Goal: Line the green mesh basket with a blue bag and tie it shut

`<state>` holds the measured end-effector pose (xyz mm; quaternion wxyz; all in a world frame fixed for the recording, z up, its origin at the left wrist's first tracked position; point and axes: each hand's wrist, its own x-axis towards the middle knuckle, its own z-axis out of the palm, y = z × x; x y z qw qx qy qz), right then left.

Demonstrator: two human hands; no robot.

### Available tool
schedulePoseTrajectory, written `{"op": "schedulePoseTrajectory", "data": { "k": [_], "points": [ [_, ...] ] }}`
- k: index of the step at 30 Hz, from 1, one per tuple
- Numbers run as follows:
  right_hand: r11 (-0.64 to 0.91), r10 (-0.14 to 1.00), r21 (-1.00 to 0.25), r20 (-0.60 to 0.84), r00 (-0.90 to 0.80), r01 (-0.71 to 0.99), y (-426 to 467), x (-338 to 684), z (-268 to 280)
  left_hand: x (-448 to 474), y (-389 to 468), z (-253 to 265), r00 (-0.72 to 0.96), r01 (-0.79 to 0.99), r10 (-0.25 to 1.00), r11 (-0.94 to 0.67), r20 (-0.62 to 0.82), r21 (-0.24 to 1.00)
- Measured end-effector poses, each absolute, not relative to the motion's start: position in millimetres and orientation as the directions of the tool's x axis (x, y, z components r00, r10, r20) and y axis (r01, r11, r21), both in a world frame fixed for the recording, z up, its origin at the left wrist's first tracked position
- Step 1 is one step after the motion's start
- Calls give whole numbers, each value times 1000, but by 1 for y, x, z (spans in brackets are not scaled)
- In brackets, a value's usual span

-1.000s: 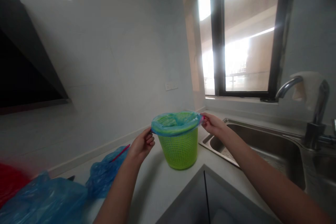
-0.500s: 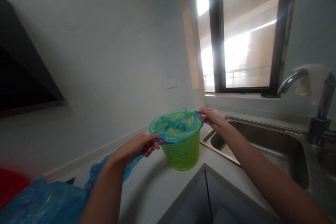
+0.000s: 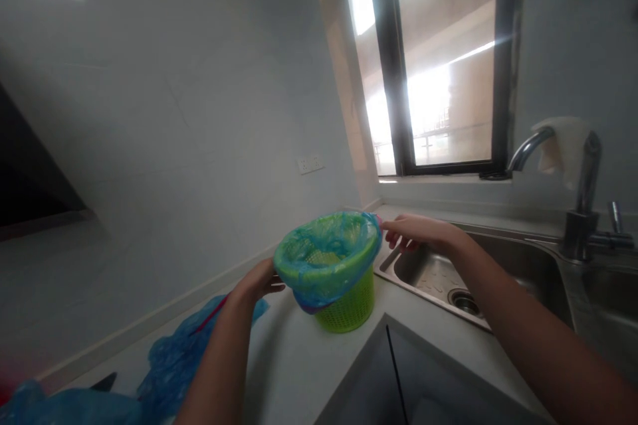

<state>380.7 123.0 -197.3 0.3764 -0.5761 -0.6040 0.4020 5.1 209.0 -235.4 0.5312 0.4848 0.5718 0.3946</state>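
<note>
A light green plastic basket (image 3: 349, 309) with mesh sides stands on the counter. A thin blue-green plastic bag (image 3: 319, 289) lines it and is folded over its rim, hanging lower at the front left, with a purple edge. At the basket's left side, my left hand (image 3: 262, 279) is curled against the bag just below the rim; part of its fingers is hidden behind the basket. On the opposite side, my right hand (image 3: 411, 229) pinches the bag's pink edge at the rim.
Right of the basket is a steel sink (image 3: 423, 275) with a drain and a tap (image 3: 585, 179) that has a cloth (image 3: 565, 139) over it. A dark grey panel (image 3: 399, 378) lies in front. Crumpled blue plastic bags (image 3: 174, 358) lie at left. A wall socket (image 3: 310, 164) is behind.
The bag's edge now hangs further down the basket's front left. My left hand has moved from the front rim to the basket's left side. The view has turned slightly right.
</note>
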Motion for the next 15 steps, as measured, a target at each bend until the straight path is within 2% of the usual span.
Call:
{"op": "schedulePoseTrajectory", "data": {
  "k": [2,4,7,12,15],
  "points": [
    [94,987,-921,38,-155,378,123,377,-200,5,209,-236,61,102,969,231,-238,968],
    [145,980,-925,86,-177,352,126,371,-203,4,207,-234,106,86,966,228,-237,970],
    [127,989,-941,99,-106,314,131,362,-206,7,203,-234,161,72,959,225,-234,972],
    [134,991,-960,134,-17,245,130,354,-204,19,205,-248,161,17,951,265,-264,964],
    [97,995,-978,101,13,185,124,351,-198,22,210,-255,169,-44,945,292,-281,955]
  ]
}}
